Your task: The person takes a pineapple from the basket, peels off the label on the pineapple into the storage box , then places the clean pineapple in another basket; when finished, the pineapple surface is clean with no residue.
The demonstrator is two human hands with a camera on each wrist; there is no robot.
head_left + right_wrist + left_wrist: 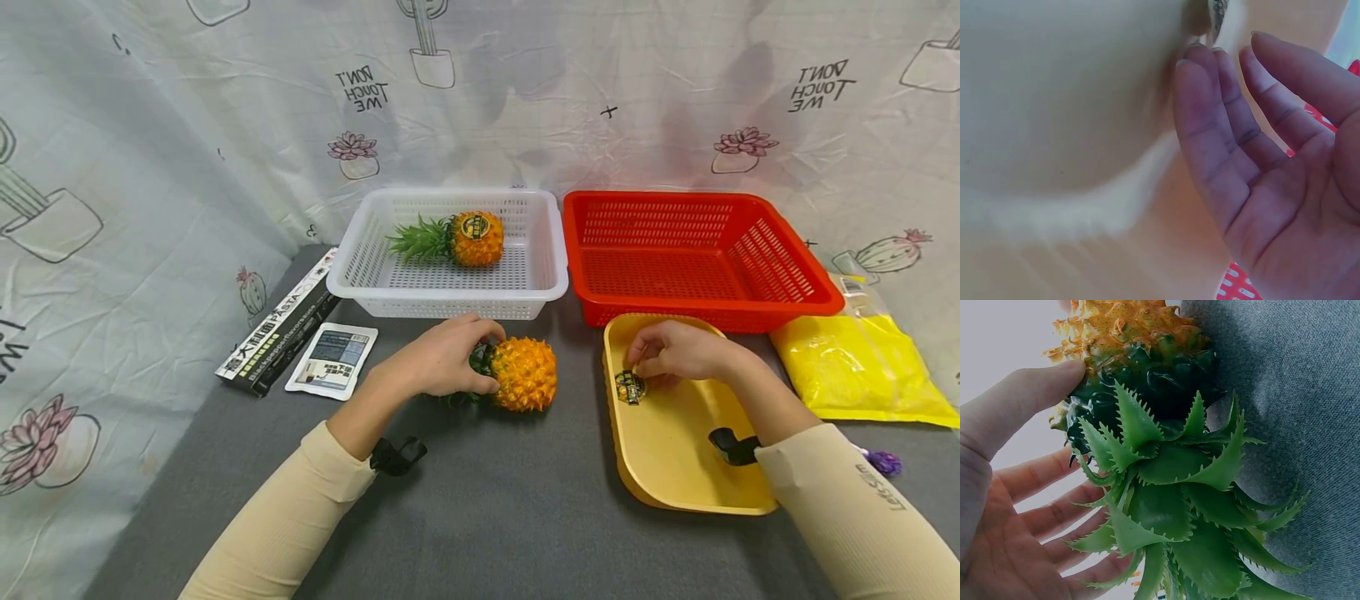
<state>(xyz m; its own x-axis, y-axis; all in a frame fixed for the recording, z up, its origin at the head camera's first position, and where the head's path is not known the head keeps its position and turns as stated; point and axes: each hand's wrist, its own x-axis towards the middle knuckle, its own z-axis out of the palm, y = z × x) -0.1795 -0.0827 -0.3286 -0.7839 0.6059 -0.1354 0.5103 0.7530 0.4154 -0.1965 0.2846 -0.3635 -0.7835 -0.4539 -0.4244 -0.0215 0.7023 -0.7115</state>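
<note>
My left hand [457, 357] grips a small orange pineapple [527, 373] on the grey table, around the end where its green crown begins. In the left wrist view the thumb lies on the pineapple's side and the other fingers reach behind its spiky leaves [1166, 500]. Over in the yellow tray [697, 450], my right hand [678, 350] reaches down with bent, loose fingers. A round black-and-gold label [630, 387] lies by the tray's left wall, close to its fingertips. The right wrist view shows the thumb apart from the fingers [1200, 125], nothing between them.
A white basket [450, 304] holding another labelled pineapple [480, 250] stands at the back. Beside it is a red basket [675, 300]. A black pasta box [281, 325] and a white pouch [333, 360] lie left, a yellow bag [862, 367] right.
</note>
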